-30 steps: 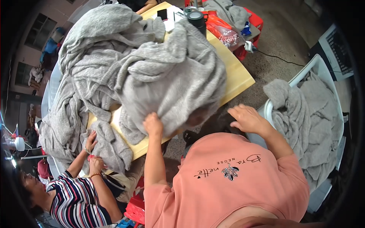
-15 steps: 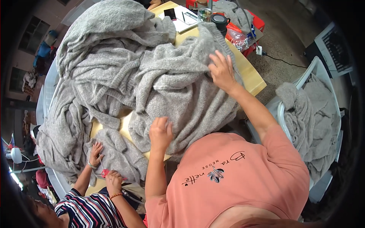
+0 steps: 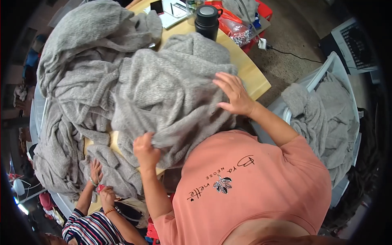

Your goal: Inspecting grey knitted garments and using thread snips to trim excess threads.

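Note:
A loose grey knit garment point(image 3: 163, 77) lies heaped in folds across the table in front of me. My left hand point(image 3: 147, 151) is closed on its near left edge, the fabric pulled up beside the knuckles. Over the right side of the same garment is my right hand point(image 3: 236, 96), fingers spread and holding nothing; whether the fingertips touch the knit I cannot tell. More grey knitwear point(image 3: 87, 36) is piled high on the left side of the table.
At lower left a co-worker's hands point(image 3: 107, 197) work at grey knitwear with a small red-handled tool. A black flask point(image 3: 206, 22), a phone point(image 3: 156, 7) and papers stand on the wooden table point(image 3: 249, 75). A bin point(image 3: 290, 116) of grey knits is at right.
The garment's far part has folded nearer, uncovering the flask and tabletop. My left hand has taken hold of the near left edge. My right hand has drawn back toward me.

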{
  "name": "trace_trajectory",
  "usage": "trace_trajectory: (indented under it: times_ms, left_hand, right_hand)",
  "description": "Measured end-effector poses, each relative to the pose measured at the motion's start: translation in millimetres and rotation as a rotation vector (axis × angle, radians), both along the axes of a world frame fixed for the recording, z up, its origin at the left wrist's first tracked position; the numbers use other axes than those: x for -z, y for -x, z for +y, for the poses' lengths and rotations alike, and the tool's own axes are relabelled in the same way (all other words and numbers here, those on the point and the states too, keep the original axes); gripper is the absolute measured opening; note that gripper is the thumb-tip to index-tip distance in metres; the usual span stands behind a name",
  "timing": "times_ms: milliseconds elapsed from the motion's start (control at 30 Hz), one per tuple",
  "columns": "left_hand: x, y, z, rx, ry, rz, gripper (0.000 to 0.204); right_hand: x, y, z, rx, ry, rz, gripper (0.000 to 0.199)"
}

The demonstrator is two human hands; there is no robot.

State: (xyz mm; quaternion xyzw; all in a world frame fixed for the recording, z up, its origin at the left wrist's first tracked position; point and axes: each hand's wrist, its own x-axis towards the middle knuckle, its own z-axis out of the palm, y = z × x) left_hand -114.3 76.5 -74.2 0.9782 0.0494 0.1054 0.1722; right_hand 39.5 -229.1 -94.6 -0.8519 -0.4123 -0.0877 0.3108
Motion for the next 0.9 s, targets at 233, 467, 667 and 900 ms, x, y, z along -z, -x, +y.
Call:
trace_trajectory:
  times_ms: [233,467,667,900]
  left_hand:
    - [11.6,7.1,13.5,-0.397,-0.410,0.313,0.030]
    - [-10.7,-32.0,-106.7,0.273,0.150,0.000,0.049]
    - [-3.3,-62.5,-129.9,0.352,0.469,-0.122,0.035]
    - [-91.4,-68.0,-43.2,0.305,1.050,-0.598,0.023]
  right_hand:
    - [76.1,1.4,-24.9,0.072,0.229,0.070,0.081]
    - [44.2,-3.9,1.0,0.107,-0.286,0.038,0.023]
    - [-22.2,30.2,15.7,-0.055,-0.212,0.221,0.020]
    - [89.1,16.3,-41.8,0.216,-0.062,0.180,0.019]
